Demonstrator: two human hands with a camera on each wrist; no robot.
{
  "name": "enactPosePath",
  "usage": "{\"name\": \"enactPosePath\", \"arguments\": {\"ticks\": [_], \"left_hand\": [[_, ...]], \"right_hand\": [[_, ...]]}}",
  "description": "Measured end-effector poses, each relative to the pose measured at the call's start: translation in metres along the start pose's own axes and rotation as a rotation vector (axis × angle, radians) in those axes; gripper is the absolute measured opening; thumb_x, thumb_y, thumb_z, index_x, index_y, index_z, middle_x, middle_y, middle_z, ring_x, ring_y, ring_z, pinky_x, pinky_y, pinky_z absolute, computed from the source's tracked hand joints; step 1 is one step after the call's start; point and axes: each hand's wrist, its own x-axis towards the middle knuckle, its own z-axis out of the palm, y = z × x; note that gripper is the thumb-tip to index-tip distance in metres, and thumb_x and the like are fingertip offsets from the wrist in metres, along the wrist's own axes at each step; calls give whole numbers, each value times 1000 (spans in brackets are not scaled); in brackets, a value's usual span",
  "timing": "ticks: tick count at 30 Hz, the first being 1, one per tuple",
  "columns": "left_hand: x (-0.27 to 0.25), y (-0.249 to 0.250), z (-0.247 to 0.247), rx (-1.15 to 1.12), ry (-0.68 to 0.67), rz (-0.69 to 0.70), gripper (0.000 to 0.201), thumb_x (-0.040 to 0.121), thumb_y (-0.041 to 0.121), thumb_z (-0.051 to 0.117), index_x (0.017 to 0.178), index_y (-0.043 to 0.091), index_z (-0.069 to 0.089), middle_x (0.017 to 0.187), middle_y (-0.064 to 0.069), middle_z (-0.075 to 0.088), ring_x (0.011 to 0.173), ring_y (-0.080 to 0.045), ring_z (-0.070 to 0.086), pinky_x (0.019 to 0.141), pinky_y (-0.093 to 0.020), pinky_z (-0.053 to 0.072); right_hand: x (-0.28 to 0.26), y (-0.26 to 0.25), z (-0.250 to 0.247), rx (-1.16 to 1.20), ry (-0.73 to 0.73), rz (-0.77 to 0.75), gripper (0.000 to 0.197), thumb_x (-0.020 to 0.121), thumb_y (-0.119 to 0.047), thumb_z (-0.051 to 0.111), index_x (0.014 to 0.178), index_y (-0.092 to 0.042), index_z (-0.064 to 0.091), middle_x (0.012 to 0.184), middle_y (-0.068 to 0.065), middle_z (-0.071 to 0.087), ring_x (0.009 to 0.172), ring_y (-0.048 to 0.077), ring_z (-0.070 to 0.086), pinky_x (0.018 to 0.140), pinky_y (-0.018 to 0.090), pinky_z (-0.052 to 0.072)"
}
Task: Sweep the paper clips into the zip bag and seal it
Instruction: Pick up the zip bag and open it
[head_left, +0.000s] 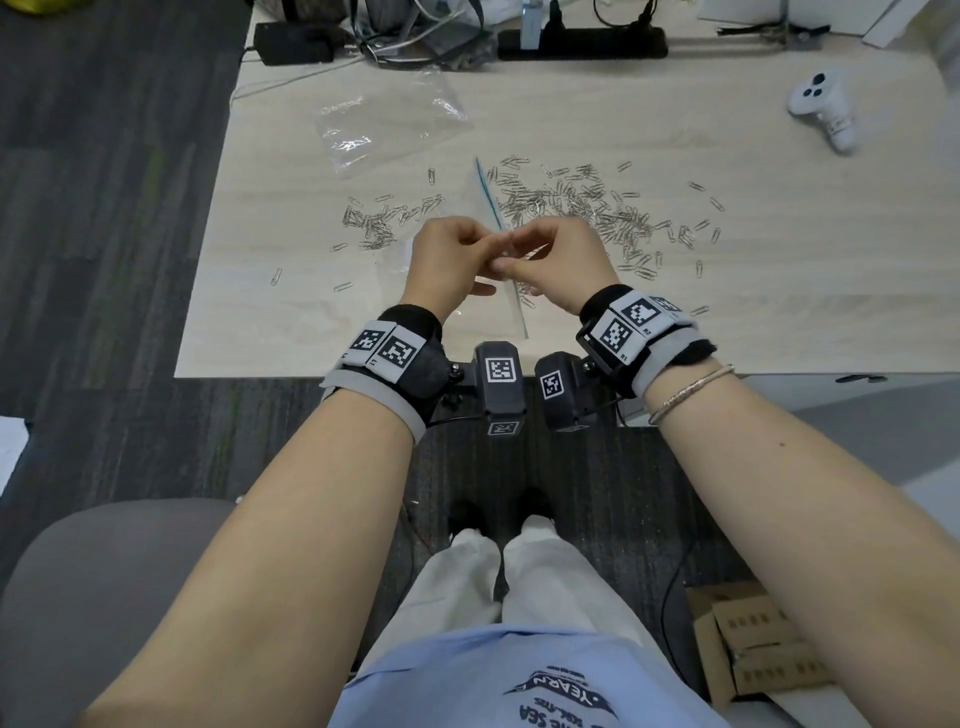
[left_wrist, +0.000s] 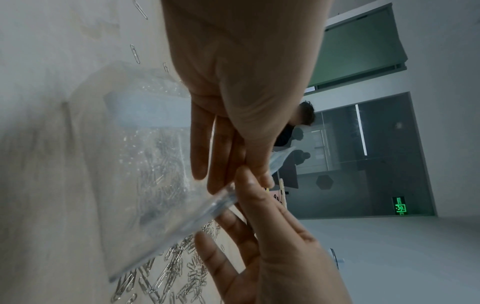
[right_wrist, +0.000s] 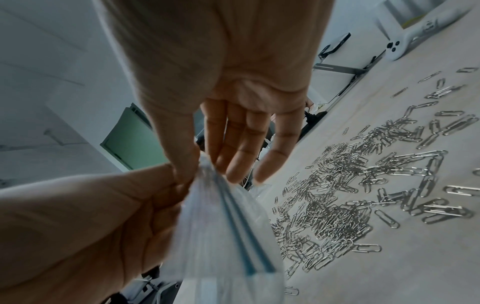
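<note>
A clear zip bag (head_left: 514, 312) with a blue zip strip (head_left: 488, 195) stands on edge over the table's front middle. My left hand (head_left: 452, 254) and right hand (head_left: 550, 260) meet at its top edge, and both pinch it between thumb and fingers. The left wrist view shows the bag (left_wrist: 145, 164) hanging from my left hand (left_wrist: 233, 181), with clips showing through it. In the right wrist view my right hand (right_wrist: 197, 164) pinches the strip (right_wrist: 233, 226). Paper clips (head_left: 587, 208) lie in a wide pile on the right; a smaller scatter of clips (head_left: 379, 218) lies on the left.
A second clear bag (head_left: 389, 124) lies flat at the back left. A white controller (head_left: 826, 106) sits at the far right. A black power strip (head_left: 582, 41), an adapter (head_left: 296, 44) and cables line the back edge. A grey chair (head_left: 104, 597) stands at my left.
</note>
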Motion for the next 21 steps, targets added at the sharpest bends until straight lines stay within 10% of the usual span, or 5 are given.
{"name": "enactPosePath", "arguments": {"ticks": [5, 12, 21], "left_hand": [[1, 0, 3, -11, -6, 18, 25, 94, 23, 56, 88, 1, 66, 88, -16, 69, 84, -25, 69, 63, -39, 60], [5, 2, 3, 25, 61, -12, 22, 86, 8, 54, 109, 11, 52, 94, -12, 62, 79, -19, 67, 59, -35, 60], [0, 3, 7, 61, 97, 75, 5, 83, 10, 64, 86, 6, 65, 75, -14, 68, 66, -19, 68, 54, -29, 58]], "right_hand": [[1, -1, -6, 64, 38, 39, 6, 81, -8, 67, 87, -10, 70, 80, 7, 68, 68, 15, 64, 59, 32, 58], [0, 2, 2, 10, -41, 18, 38, 78, -1, 55, 108, -22, 63, 75, 9, 66, 52, 5, 60, 54, 25, 55], [5, -8, 4, 74, 113, -5, 9, 86, -15, 63, 91, -13, 70, 79, 2, 68, 66, 14, 65, 57, 23, 55]]}}
